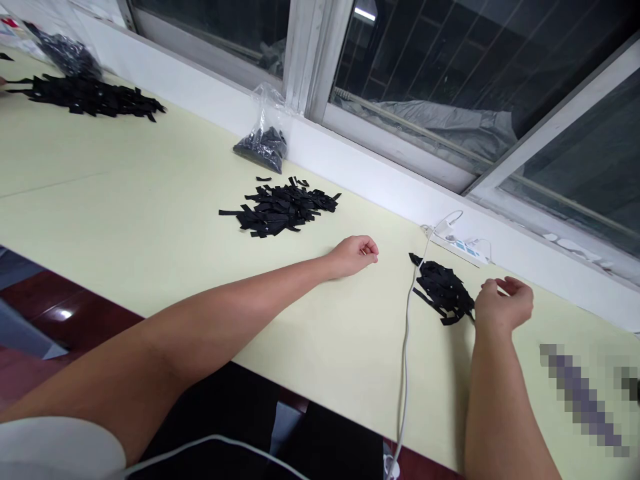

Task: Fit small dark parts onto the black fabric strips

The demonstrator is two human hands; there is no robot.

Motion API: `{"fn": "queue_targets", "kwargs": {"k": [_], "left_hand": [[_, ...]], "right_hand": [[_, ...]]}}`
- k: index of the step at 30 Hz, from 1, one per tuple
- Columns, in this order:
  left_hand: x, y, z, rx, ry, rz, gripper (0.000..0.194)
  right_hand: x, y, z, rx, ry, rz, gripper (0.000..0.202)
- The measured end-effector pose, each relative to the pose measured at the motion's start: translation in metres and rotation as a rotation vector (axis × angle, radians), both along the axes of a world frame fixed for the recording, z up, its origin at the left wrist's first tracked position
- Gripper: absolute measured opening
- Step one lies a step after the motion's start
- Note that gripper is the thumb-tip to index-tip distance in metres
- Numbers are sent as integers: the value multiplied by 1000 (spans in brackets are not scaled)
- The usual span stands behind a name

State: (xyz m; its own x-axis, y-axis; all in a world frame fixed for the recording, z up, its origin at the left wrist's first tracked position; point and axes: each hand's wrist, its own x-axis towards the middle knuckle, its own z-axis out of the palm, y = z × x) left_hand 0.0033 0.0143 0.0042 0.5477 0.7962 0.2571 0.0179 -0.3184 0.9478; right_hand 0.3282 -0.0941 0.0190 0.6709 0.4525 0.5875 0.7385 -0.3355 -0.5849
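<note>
My left hand (354,256) rests low over the pale table (320,327), its fingers curled together; whatever may be between them is too small to make out. Up and to its left lies a loose pile of short black strips (285,208). My right hand (505,303) is raised beside a second pile of black strips (445,290), at that pile's right edge. Its fingers are bent towards the thumb, and what they hold, if anything, cannot be made out.
A white cable (407,333) runs across the table to a power strip (461,249). By the window wall stands a clear bag of black pieces (267,143). Far left are another black pile (95,97), a second bag (70,53) and part of another person's hand (3,81).
</note>
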Motion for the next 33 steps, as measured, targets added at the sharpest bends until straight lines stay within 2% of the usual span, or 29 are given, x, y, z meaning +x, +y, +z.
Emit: {"fn": "queue_targets", "kwargs": {"k": [1, 2, 5, 7, 9, 12, 16, 21, 33], "left_hand": [[-2, -1, 0, 41, 40, 2, 8], [-4, -3, 1, 94, 90, -3, 9], [-10, -9, 7, 332, 284, -11, 13], [-13, -11, 12, 530, 429, 85, 17], [-17, -9, 17, 646, 582, 267, 25], [-25, 1, 20, 576, 845, 493, 48], [-36, 17, 16, 339, 1088, 547, 68], [-40, 23, 11, 256, 1101, 515, 75], [-32, 20, -2, 408, 851, 343, 68]], "right_hand": [[-8, 2, 2, 54, 31, -79, 40], [-19, 4, 3, 67, 41, -75, 36], [-60, 14, 5, 33, -18, 116, 33], [-87, 19, 2, -12, -50, 270, 35], [-108, 23, -1, -55, -50, 422, 37], [-120, 24, -4, -95, -47, 541, 38], [-115, 22, -2, -109, 4, 510, 39], [-114, 20, 2, -118, 43, 488, 40], [-117, 21, 0, -226, 49, 553, 41]]}}
